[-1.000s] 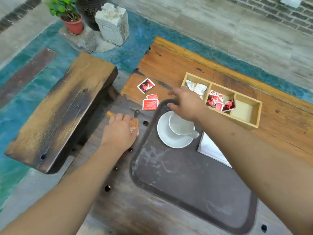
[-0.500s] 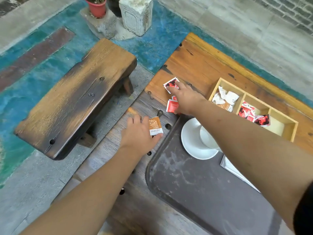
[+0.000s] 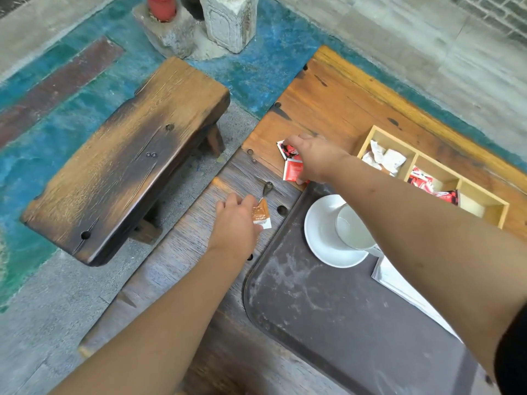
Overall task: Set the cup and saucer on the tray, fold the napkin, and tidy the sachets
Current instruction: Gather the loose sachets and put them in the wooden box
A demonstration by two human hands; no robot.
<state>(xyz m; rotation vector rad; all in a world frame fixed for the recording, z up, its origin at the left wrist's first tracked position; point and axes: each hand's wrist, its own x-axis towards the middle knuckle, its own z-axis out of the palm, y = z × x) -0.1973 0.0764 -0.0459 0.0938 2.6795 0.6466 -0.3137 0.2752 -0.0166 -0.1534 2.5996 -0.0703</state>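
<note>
Two hands: both reach over the table (image 3: 328, 104).
Tray (image 3: 328, 323): dark, holding saucer (image 3: 322, 238), cup (image 3: 352, 232) and napkin (image 3: 399, 283).
Left hand (image 3: 235, 223): fingers closed, pinching an orange sachet (image 3: 261, 214).
Right hand (image 3: 316, 158): curled over red sachets (image 3: 293, 169), grip unclear.

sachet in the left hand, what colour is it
Orange with a white lower band, seen in the head view: sachet in the left hand.

The wooden table (image 3: 328, 104) bears a dark tray (image 3: 328, 317), wooden organizer (image 3: 427, 163) and red sachets (image 3: 292, 169).
</note>
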